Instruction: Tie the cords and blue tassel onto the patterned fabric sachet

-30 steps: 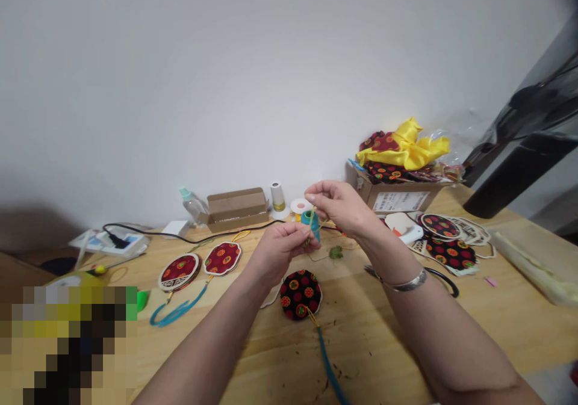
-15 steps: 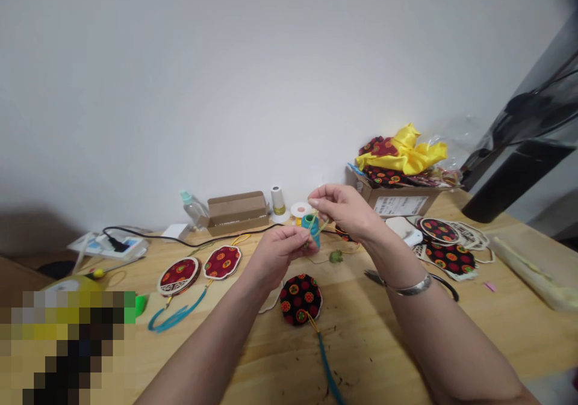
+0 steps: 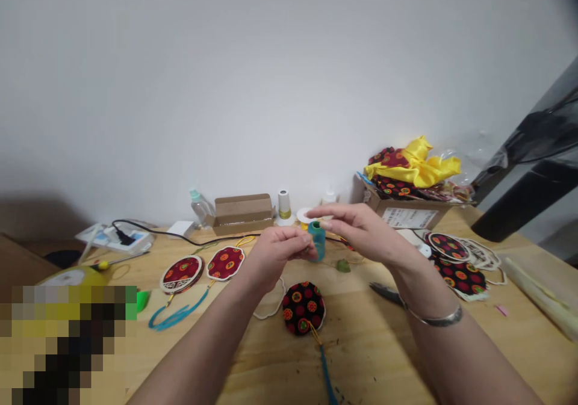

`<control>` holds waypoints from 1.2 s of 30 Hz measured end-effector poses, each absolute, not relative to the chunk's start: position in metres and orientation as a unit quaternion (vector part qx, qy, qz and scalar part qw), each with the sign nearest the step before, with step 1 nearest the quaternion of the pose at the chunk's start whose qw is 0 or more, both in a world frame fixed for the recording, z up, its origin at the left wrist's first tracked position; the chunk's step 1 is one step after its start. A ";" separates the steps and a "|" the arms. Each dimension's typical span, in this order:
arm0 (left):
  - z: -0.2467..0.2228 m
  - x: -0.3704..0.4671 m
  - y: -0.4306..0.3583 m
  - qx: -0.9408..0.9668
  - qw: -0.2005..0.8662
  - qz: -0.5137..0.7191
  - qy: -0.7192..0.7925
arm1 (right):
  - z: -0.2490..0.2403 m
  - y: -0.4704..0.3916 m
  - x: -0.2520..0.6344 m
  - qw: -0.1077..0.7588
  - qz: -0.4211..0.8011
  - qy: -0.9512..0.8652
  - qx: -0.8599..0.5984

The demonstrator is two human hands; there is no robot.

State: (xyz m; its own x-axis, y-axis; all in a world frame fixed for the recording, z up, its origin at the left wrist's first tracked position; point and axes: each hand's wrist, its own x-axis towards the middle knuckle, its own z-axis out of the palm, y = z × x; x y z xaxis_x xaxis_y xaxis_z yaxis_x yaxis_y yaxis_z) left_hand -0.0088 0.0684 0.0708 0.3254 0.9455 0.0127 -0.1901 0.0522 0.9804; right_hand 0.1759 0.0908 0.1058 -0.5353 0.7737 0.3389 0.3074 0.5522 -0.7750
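Note:
My left hand (image 3: 286, 250) is closed in a pinch above the middle of the table. A thin yellow-green cord, shown plainly half a second ago, is mostly hidden in its fingers. My right hand (image 3: 361, 229) is open, thumb and fingers stretched toward the left, with nothing visible between them. Between the hands stands a teal thread spool (image 3: 318, 245); whether a finger touches it I cannot tell. Below lies a round black patterned fabric piece (image 3: 303, 309) with a yellow loop and a teal tassel (image 3: 326, 372). A small green clump of thread (image 3: 343, 265) rests nearby.
Two red fabric pendants (image 3: 182, 272) lie left, near a power strip (image 3: 121, 242). Scissors (image 3: 386, 293) lie under my right forearm. Behind stand an open cardboard box (image 3: 244, 212) and a white spool (image 3: 283, 203). A fabric-filled carton (image 3: 409, 215) is at right.
My right hand has let go of the yellow-green cord and its fingers have spread. It has come down slightly. My left hand stays pinched. The view has shifted a little.

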 end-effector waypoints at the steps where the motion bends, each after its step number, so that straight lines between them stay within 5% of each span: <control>1: 0.072 -0.009 0.068 0.529 0.620 0.448 0.366 | 0.105 0.090 0.174 0.321 0.360 -0.821 -0.306; 7: 0.078 -0.010 0.063 0.560 0.598 0.429 0.381 | 0.099 0.094 0.173 0.225 0.438 -0.839 -0.230; 16: 0.077 -0.010 0.065 0.563 0.595 0.428 0.382 | 0.094 0.093 0.174 0.245 0.481 -0.794 -0.279; 36: 0.071 -0.010 0.068 0.508 0.652 0.440 0.350 | 0.109 0.086 0.183 0.180 0.356 -0.859 -0.322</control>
